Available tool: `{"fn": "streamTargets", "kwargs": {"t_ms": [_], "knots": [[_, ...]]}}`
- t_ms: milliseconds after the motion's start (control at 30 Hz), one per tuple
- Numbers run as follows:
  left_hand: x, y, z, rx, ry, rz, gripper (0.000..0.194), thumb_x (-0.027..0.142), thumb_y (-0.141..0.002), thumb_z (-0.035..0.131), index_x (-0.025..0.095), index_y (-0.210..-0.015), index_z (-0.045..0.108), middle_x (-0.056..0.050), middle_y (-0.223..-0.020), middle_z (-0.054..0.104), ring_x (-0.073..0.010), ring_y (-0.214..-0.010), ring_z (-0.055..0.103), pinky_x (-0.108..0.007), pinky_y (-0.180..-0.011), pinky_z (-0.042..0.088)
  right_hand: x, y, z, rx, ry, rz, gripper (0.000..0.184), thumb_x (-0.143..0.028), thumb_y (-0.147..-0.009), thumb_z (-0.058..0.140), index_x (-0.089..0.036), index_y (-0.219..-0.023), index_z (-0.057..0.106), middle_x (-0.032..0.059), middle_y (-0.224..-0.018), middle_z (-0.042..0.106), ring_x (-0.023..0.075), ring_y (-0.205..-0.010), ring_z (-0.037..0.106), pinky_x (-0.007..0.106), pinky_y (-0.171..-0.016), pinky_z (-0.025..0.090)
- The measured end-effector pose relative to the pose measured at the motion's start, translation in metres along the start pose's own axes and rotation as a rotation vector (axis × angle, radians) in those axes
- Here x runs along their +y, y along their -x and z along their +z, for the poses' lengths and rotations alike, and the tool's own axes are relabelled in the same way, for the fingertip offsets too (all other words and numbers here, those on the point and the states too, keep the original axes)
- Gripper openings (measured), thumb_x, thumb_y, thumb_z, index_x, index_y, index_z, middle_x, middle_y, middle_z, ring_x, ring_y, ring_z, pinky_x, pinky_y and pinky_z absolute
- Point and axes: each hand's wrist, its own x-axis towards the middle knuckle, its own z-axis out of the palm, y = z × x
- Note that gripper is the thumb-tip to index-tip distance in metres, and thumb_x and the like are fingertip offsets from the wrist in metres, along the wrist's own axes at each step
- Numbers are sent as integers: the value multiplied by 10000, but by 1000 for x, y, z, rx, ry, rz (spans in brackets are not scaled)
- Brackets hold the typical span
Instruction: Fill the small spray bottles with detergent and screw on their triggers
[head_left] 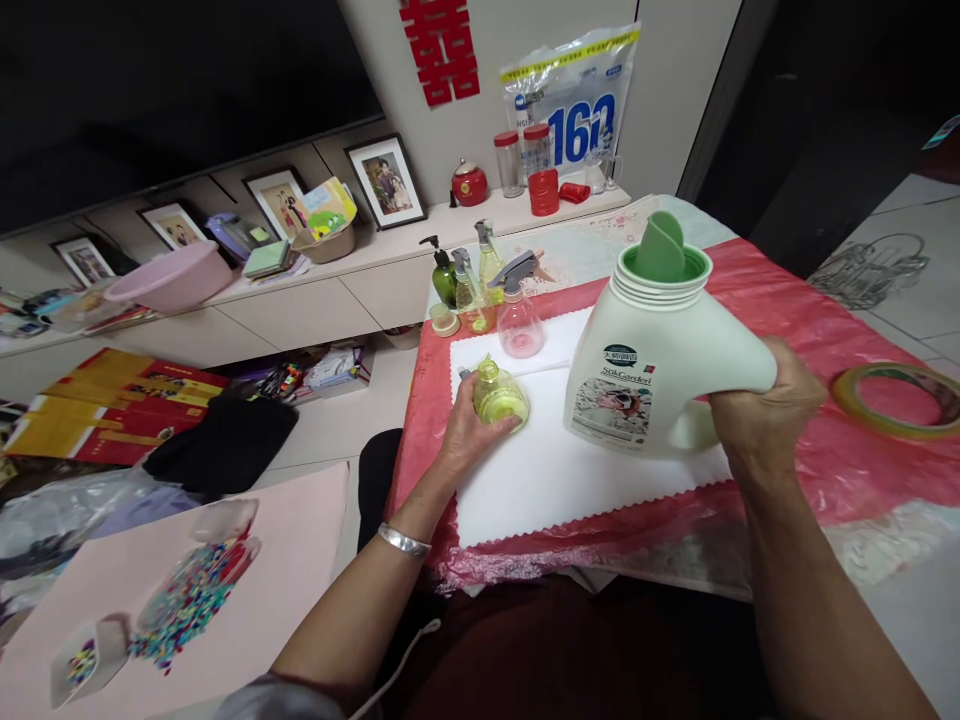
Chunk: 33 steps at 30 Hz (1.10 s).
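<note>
My left hand (pixel 480 415) is wrapped round a small yellow-green spray bottle (pixel 501 395) with its top off and some liquid inside. By its handle, my right hand (pixel 772 410) grips a large pale green detergent jug (pixel 637 350), which has an uncapped mouth and a green pouring spout. The jug is upright over a white sheet with scalloped edges (pixel 540 490), apart from the small bottle. A pink spray bottle (pixel 521 325) with a grey trigger stands just beyond. Partly behind my left fingers, a grey piece shows, its kind unclear.
Clear spray bottles (pixel 472 300), a green pump bottle (pixel 444 275) and a pale cap (pixel 444 320) stand at the table's far left. A roll of tape (pixel 900 400) lies right on the red plastic cover (pixel 795 300). Colourful beads (pixel 187 600) cover part of a pink board at lower left.
</note>
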Motion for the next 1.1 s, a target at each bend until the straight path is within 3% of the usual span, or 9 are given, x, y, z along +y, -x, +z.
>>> {"fn": "streamTargets", "kwargs": {"t_ms": [233, 300, 367, 433, 500, 600, 700, 900, 1100], "knots": [[-2, 15, -3, -82, -226, 162, 965, 444, -610, 903, 282, -1418, 401, -139, -1402, 474, -390, -1359, 421, -589, -1162, 309, -2, 2, -1, 7, -16, 38, 286, -278, -588, 639, -120, -816, 709, -18, -651, 588, 123, -595, 518, 212, -554, 388], [1, 17, -8, -75, -260, 216, 880, 476, -677, 853, 281, -1420, 422, -137, -1392, 477, -375, -1344, 429, -575, -1143, 338, -2, 2, -1, 7, -4, 63, 293, -293, -576, 641, -125, -807, 709, -17, -649, 590, 131, -594, 521, 218, -551, 387], [4, 14, -15, -18, -268, 238, 630, 482, -819, 715, 276, -1373, 499, -124, -1358, 503, -329, -1295, 476, -517, -1084, 411, 1, 3, -2, 7, 15, 70, 303, -306, -577, 636, -128, -811, 709, -19, -653, 587, 131, -597, 515, 223, -558, 390], [7, 5, -23, 61, -307, 176, 400, 438, -912, 577, 270, -1275, 596, -106, -1294, 547, -275, -1194, 547, -443, -993, 478, 4, 3, -2, 9, 26, 57, 308, -303, -586, 632, -129, -828, 710, -24, -663, 584, 124, -606, 507, 224, -573, 396], [7, -9, -30, 116, -390, 61, 320, 388, -900, 574, 254, -1177, 661, -96, -1211, 590, -246, -1070, 598, -400, -915, 507, 7, 4, -1, 10, 21, 44, 304, -284, -592, 631, -131, -844, 709, -30, -669, 581, 116, -610, 501, 222, -579, 399], [4, -32, -37, 142, -497, -72, 345, 352, -806, 676, 218, -1124, 681, -89, -1066, 644, -253, -978, 624, -396, -901, 496, 9, 4, -1, 18, 9, 29, 283, -272, -595, 630, -136, -833, 705, -33, -665, 578, 111, -601, 498, 217, -568, 394], [2, -51, -36, 163, -578, -194, 384, 424, -793, 691, 191, -1095, 652, -99, -978, 693, -303, -1007, 644, -418, -903, 469, 8, 2, -1, 37, 11, -2, 283, -279, -585, 620, -131, -811, 702, -25, -649, 579, 117, -576, 504, 217, -542, 384], [7, -75, -21, 159, -706, -350, 574, 508, -663, 812, 187, -1074, 573, -212, -1125, 717, -423, -1107, 644, -460, -858, 454, 7, 1, -1, 35, 46, 35, 315, -304, -567, 605, -132, -815, 697, -14, -644, 574, 130, -581, 501, 234, -548, 386], [8, -82, -15, 152, -752, -416, 506, 420, -672, 807, 184, -1064, 590, -205, -1129, 731, -382, -1103, 659, -409, -806, 465, 6, 2, -2, 35, 90, 64, 332, -347, -560, 586, -137, -798, 683, -4, -648, 584, 139, -584, 509, 248, -561, 396]]}}
